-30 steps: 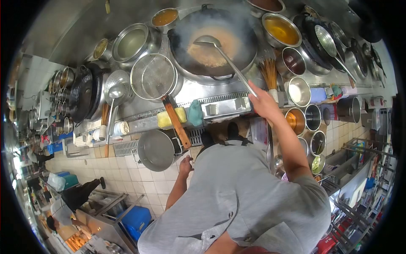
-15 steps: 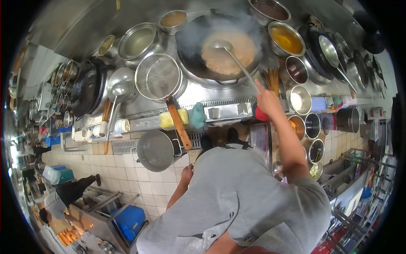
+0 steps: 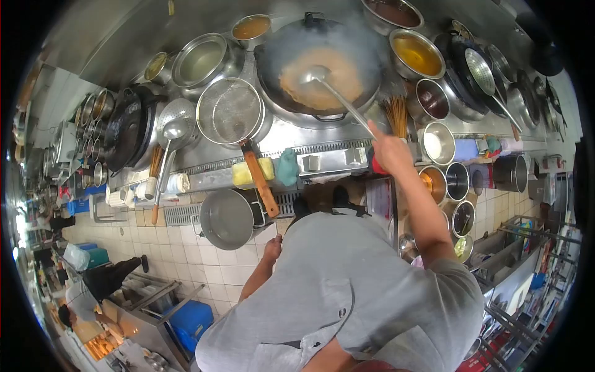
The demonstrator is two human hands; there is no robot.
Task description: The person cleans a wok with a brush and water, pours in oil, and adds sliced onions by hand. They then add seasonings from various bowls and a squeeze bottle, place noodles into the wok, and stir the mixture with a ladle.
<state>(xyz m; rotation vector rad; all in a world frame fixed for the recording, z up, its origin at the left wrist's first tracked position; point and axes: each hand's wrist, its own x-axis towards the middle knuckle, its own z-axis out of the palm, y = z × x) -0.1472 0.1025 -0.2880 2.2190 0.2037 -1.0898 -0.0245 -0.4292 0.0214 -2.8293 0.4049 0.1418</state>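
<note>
My right hand (image 3: 390, 152) is wrapped round the handle of a long metal ladle (image 3: 339, 96). The ladle's bowl rests in brownish, steaming food (image 3: 300, 84) inside a large black wok (image 3: 268, 73) on the stove. Down by my left side, my left hand (image 3: 273, 248) is closed, low over the tiled floor; what it holds, if anything, I cannot make out. Near that hand stands a deep grey pot (image 3: 224, 220) with side handles. A round wire strainer (image 3: 229, 111) with a wooden handle lies on the steel top, left of the wok.
Bowls of liquid, among them a yellow one (image 3: 418, 54), flank the wok. A perforated skimmer (image 3: 176, 118) lies to the left. Bamboo sticks (image 3: 395, 118) stand right of the wok. Several seasoning containers (image 3: 432, 185) sit beside my right arm. Another person (image 3: 87, 297) is at far left.
The ladle's bowl has shifted slightly left and toward me across the wok. My right hand has come a little lower with it. The food has spread leftward in the wok.
</note>
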